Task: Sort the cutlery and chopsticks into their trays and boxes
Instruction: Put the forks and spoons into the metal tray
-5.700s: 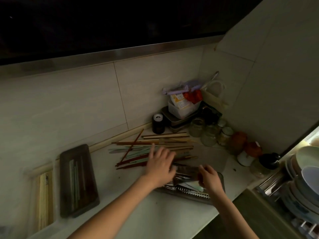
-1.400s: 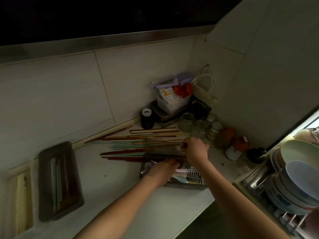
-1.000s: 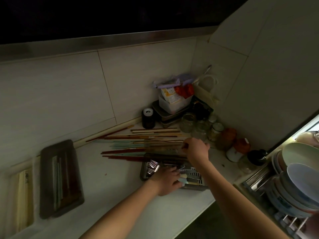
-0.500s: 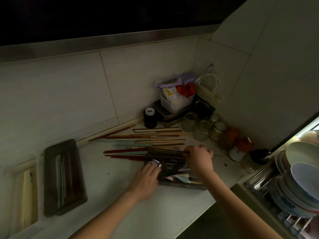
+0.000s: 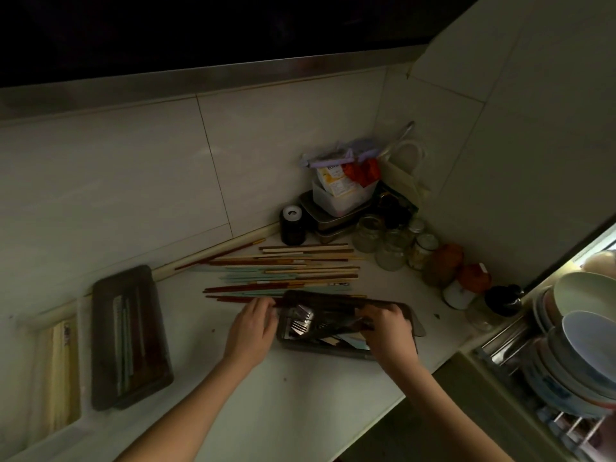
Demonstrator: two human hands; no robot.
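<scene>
Dark lid (image 5: pixel 333 303) btwn both hands' fingers (image 5: pixel 263 306)

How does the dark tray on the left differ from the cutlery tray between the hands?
The dark tray on the left lies untouched, while both the left hand and right hand are at the cutlery tray. The left tray holds a few long chopsticks laid lengthwise; the cutlery tray holds jumbled forks and other pieces. Both are dark, oblong and on the counter.

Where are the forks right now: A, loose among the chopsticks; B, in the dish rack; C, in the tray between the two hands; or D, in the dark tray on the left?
C: the forks lie in the tray between the left hand and the right hand.
</scene>
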